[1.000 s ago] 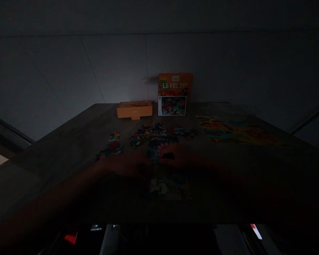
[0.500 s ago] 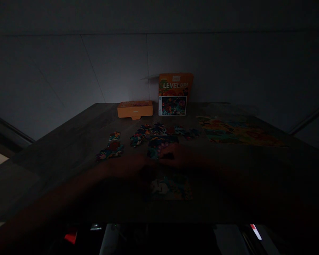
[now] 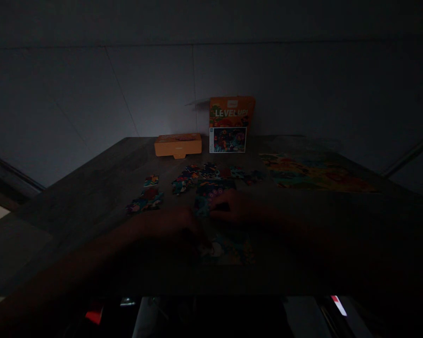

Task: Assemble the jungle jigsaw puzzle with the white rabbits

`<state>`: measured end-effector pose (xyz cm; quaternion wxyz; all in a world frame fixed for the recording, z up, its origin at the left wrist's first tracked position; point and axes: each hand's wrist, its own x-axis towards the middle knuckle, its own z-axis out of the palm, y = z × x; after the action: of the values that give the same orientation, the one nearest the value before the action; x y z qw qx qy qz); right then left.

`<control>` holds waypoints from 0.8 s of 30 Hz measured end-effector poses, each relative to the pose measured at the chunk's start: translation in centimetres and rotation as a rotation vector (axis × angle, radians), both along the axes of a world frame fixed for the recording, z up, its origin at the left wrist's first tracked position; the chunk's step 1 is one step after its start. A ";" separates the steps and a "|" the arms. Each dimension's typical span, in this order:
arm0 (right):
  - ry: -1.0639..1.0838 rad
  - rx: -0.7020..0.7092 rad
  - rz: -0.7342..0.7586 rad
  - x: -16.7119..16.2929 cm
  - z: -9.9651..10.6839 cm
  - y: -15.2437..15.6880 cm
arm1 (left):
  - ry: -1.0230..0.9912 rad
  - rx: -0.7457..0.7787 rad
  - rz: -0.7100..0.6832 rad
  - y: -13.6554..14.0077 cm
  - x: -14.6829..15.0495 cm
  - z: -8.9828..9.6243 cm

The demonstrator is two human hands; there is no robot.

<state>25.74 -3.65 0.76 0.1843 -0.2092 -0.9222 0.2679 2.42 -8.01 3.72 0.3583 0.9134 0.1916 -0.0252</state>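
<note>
The scene is very dark. My left hand (image 3: 181, 225) reaches in from the left, its fingers pointing down at the left part of a joined jigsaw section (image 3: 232, 251) with a white figure. Shadow hides most of those fingers. My right hand (image 3: 234, 206) lies at the lower right of a second joined jigsaw section (image 3: 215, 187), dark blue with pink rings. Its thumb and forefinger curl toward each other around a dark gap; whatever is at their tips is too dim to make out.
Loose jigsaw pieces lie in a heap (image 3: 188, 178) beyond my hands, with another pile (image 3: 146, 201) at left. An orange box (image 3: 178, 146) and an upright "LEVEL UP!" box (image 3: 232, 112) with a picture card (image 3: 228, 140) stand at the back. A colourful puzzle sheet (image 3: 317, 173) lies right.
My left hand's fingers have moved right and down onto the section with the white figure, partly covering it. My right hand has stayed nearly in place.
</note>
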 end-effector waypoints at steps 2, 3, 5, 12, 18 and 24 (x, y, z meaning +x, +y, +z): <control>-0.003 0.002 0.002 0.0 0.0 0.0 | -0.004 0.000 -0.028 0.0 0.0 -0.1; -0.009 0.006 0.002 0.0 0.0 0.1 | -0.017 -0.003 -0.037 0.0 0.0 -0.1; -0.015 0.013 0.001 -0.1 0.0 0.0 | -0.047 -0.018 -0.054 0.1 0.1 -0.1; -0.034 0.031 -0.018 -0.1 0.3 -0.1 | -0.064 -0.024 -0.039 -0.1 0.2 -0.1; -0.013 0.025 0.015 0.0 0.2 0.0 | -0.052 0.074 0.040 0.9 -1.2 0.6; -0.045 0.005 0.004 0.1 0.3 -0.1 | 0.115 0.428 0.432 3.7 -5.2 2.6</control>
<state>25.81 -3.72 1.02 0.1637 -0.2130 -0.9272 0.2610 -2.81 -4.26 6.33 0.1436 0.9032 0.4023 0.0408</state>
